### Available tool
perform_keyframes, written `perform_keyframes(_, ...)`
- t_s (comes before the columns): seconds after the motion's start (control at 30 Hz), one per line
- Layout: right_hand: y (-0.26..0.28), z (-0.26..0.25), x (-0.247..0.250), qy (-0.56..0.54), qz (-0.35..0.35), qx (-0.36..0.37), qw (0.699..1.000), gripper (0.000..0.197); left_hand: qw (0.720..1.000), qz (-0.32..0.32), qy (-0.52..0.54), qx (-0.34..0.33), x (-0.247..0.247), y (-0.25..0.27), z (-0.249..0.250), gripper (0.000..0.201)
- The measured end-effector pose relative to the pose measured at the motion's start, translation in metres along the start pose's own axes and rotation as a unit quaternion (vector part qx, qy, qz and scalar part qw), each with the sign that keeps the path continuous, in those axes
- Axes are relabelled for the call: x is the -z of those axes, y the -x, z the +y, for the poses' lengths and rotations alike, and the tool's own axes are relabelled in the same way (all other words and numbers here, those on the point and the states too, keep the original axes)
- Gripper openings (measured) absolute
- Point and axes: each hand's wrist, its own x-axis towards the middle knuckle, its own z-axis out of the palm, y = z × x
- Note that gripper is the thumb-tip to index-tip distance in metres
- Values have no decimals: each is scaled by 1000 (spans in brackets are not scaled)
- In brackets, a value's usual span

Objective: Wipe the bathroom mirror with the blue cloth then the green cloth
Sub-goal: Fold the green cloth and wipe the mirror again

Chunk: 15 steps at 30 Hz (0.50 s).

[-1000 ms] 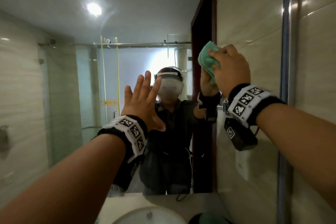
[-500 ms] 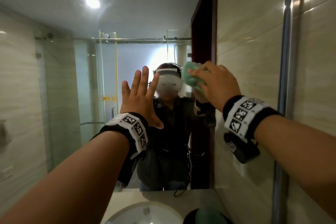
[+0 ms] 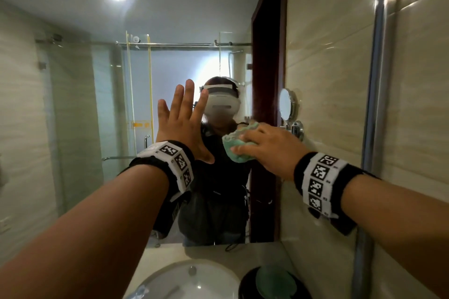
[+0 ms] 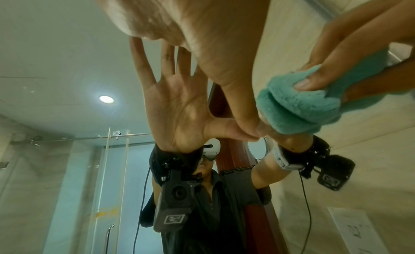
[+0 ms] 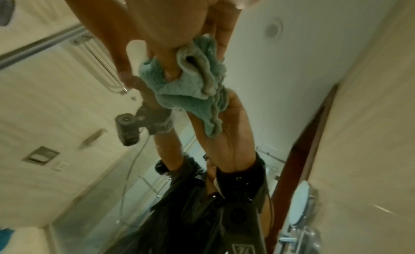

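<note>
sink (image 3: 194,279) in head view only, green cloth (image 4: 298,105) close-up at wrists

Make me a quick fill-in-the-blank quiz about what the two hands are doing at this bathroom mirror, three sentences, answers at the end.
1. The right hand grips a bunched ____ cloth against the mirror.
2. The left hand lies flat on the glass with its fingers ____.
3. Below the mirror, at the bottom of the head view, sits a white ____.

Answers: green; spread; sink
</note>
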Motion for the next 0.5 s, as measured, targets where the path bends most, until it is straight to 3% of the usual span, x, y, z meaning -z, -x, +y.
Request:
perform_keyframes(0.07, 0, 15, 16, -18, 3, -45, 999, 50, 1000, 4, 2, -1, -1, 0, -1, 148)
perform_keyframes(0.13, -4, 37, 31, -47, 56, -167, 983, 44, 1000, 8, 0, -1, -2, -1, -1, 150)
perform_keyframes(0.2, -7, 58, 38, -65, 129, -285, 948, 42, 1000, 7, 0, -2, -3, -1, -1, 149)
perform_keyframes(0.27, -10, 62, 37, -89, 195, -348, 912, 40, 1000, 7, 0, -2, -3, -1, 0, 149)
perform_keyframes(0.37, -6, 40, 21, -84, 195, -351, 912, 43, 1000, 12, 1, 3, -3, -1, -1, 149)
perform_keyframes(0.5, 30, 10, -11, -61, 146, -193, 968, 58, 1000, 7, -3, 18, 1, -1, 4, 148)
